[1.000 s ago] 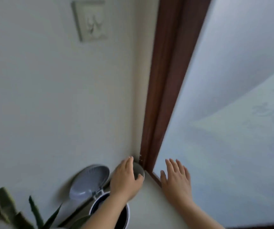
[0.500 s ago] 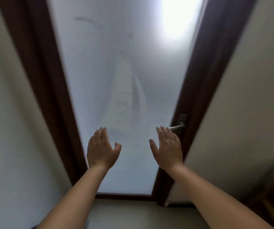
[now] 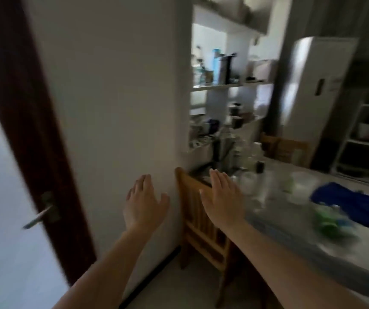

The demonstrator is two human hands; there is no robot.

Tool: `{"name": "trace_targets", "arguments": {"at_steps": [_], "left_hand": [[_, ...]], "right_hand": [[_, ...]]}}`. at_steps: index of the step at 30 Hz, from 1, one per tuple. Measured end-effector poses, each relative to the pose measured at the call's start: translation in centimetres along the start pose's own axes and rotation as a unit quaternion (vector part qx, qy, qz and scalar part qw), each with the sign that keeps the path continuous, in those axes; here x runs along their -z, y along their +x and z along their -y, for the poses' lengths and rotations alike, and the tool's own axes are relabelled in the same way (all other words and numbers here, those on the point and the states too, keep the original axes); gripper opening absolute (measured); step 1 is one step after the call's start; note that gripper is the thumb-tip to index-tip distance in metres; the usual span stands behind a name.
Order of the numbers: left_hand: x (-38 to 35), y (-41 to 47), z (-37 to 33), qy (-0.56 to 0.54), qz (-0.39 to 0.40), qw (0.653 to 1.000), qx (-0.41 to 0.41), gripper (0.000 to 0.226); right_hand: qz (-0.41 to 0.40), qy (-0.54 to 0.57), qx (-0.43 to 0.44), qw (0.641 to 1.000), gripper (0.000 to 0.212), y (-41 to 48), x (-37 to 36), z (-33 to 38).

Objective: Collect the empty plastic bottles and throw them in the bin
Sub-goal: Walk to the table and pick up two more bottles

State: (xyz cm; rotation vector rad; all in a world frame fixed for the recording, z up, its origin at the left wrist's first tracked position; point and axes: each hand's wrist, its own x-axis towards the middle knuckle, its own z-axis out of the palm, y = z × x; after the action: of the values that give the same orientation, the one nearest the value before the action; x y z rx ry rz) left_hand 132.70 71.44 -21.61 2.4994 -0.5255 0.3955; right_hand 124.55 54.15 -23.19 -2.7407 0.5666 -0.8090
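Note:
Both hands are raised in front of me, empty, with fingers spread. My left hand [image 3: 144, 200] is in front of the white wall. My right hand [image 3: 222, 198] hovers over the back of a wooden chair [image 3: 198, 221]. Blurred clear plastic bottles [image 3: 245, 152] stand on the grey table [image 3: 346, 248] at its far end, beyond my right hand. A crushed green and clear bottle [image 3: 329, 218] lies nearer on the table, to the right. The bin is out of view.
A dark-framed glass door with a lever handle [image 3: 39, 214] is at the left. A blue cloth [image 3: 348, 206] lies on the table. Cluttered shelves [image 3: 226, 85] and a white fridge [image 3: 312, 85] stand behind. Pale floor shows under the chair.
My view has swung right, from the bin in the corner past the glass door to the table. My left hand let go of the bin; both hands stay raised and empty.

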Motion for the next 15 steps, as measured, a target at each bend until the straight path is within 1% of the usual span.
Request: {"name": "trace_targets", "arguments": {"at_steps": [2,6,9,12,15], "left_hand": [[-3.1,-1.0,-6.8,-0.029,0.033,0.999,-0.030,0.068],[-9.2,-4.2,-19.5,-0.078,0.104,0.986,-0.104,0.078],[-12.8,-7.3,-27.7,-0.097,0.136,0.973,-0.160,0.071],[-15.7,-10.4,-34.1,-0.105,0.169,0.960,-0.199,0.071],[-18.3,-12.3,-38.3,-0.111,0.184,0.948,-0.237,0.073]], "right_hand": [[-0.004,-0.012,-0.027,1.000,0.063,-1.9,3.9,-6.7],[-0.026,-0.052,-0.102,0.993,0.064,-6.7,11.4,-19.3],[-0.052,-0.087,-0.166,0.981,0.064,-10.1,15.9,-27.3],[-0.066,-0.106,-0.239,0.963,0.065,-12.9,19.3,-33.2],[-0.070,-0.118,-0.288,0.948,0.065,-15.1,21.2,-37.2]]}}
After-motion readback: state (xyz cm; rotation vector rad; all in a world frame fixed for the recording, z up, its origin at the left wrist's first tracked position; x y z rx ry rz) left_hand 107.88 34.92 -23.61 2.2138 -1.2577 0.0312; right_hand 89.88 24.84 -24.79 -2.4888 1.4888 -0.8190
